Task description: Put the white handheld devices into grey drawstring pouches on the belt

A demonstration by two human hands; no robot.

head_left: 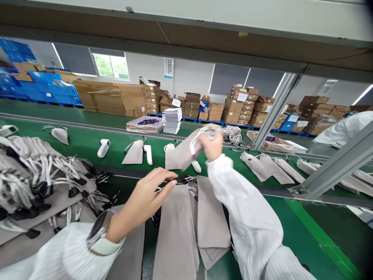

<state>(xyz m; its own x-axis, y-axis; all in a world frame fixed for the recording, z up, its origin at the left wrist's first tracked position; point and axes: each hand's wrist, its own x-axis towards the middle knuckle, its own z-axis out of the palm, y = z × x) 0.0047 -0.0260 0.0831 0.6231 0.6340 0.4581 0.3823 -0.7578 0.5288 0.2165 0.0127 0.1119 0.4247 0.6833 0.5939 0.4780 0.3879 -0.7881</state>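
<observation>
My right hand (212,145) is raised over the green conveyor belt (87,144) and is closed on a grey drawstring pouch (182,154) that hangs to the left with a white device (196,166) poking out of its lower end. My left hand (145,202) reaches forward with fingers stretched out, its fingertips touching the top of a stack of flat grey pouches (177,229) in front of me. A watch sits on my left wrist. Both arms wear white striped sleeves.
A heap of grey pouches with white cords and black toggles (37,182) lies at left. On the belt lie white devices (103,148), an empty pouch (134,153) and filled pouches (268,167). Another person's white sleeve (344,130) shows at right. Metal frame bars (335,171) cross right.
</observation>
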